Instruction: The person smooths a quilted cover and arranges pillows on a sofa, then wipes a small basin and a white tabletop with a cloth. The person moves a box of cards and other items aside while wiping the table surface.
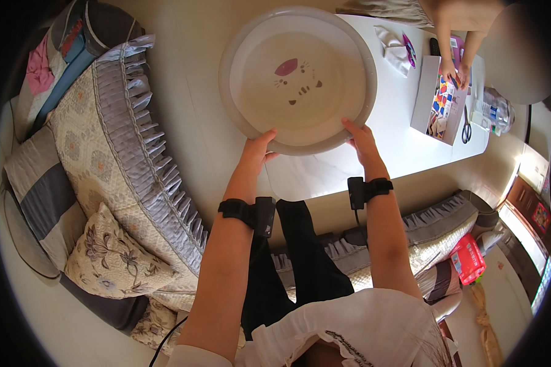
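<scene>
A large round plastic basin is gripped by its near rim in both hands, above the left part of a white table. A printed animal face shows on its inner bottom; I cannot tell for sure if liquid is in it. My left hand has its thumb over the rim at the near left, with the fingers underneath. At the near right, my right hand pinches the rim the same way. The basin hides the table's left portion.
Across the table another person's hands reach into a white box of colourful pieces. Scissors, a clear plastic bottle and a white cloth lie nearby. A covered sofa with a floral cushion borders the left.
</scene>
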A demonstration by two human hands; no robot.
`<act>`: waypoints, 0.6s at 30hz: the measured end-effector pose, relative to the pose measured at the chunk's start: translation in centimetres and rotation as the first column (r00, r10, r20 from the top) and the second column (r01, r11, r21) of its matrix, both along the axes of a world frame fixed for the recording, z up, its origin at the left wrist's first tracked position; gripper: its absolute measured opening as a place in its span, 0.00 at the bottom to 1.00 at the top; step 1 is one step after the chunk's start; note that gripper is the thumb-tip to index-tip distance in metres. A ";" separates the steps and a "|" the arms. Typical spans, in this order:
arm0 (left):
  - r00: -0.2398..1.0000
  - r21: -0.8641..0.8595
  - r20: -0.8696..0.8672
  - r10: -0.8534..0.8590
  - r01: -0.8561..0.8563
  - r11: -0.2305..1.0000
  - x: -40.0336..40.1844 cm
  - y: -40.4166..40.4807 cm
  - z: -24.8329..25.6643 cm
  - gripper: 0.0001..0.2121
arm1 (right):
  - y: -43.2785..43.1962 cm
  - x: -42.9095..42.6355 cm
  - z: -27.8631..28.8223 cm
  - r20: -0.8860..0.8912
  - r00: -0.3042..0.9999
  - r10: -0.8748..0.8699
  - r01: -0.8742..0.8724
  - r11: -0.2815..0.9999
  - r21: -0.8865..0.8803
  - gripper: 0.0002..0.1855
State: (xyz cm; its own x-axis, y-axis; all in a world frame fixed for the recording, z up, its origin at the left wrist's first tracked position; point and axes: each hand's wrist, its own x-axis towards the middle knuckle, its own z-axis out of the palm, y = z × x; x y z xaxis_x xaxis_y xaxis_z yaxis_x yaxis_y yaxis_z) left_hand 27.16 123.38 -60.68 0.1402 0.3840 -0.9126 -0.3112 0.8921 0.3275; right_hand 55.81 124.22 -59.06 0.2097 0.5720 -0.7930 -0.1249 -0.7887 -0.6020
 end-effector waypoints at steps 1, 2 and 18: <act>1.000 0.014 0.014 0.020 -0.021 1.000 -0.1 -0.1 -0.1 0.27 | -0.3 -0.6 -0.1 -0.073 0.995 -0.072 0.073 0.997 0.012 0.32; 0.999 0.026 0.040 0.036 -0.037 0.999 0.3 -0.1 0.2 0.26 | -0.6 -0.7 -0.4 -0.078 0.993 -0.089 0.090 0.996 -0.002 0.31; 0.979 -0.010 0.007 0.203 -0.203 0.979 -1.5 -7.8 -0.9 0.17 | 2.0 5.4 0.7 0.104 0.961 0.256 -0.257 0.966 -0.001 0.36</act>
State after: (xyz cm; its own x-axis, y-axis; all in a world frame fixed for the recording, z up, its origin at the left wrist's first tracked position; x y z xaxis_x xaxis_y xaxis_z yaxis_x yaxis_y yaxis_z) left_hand 25.62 115.60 -61.59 0.0678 0.3965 -0.9155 -0.4891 0.8130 0.3158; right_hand 61.23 126.20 -58.39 0.1341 0.6272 -0.7672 0.1431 -0.7784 -0.6113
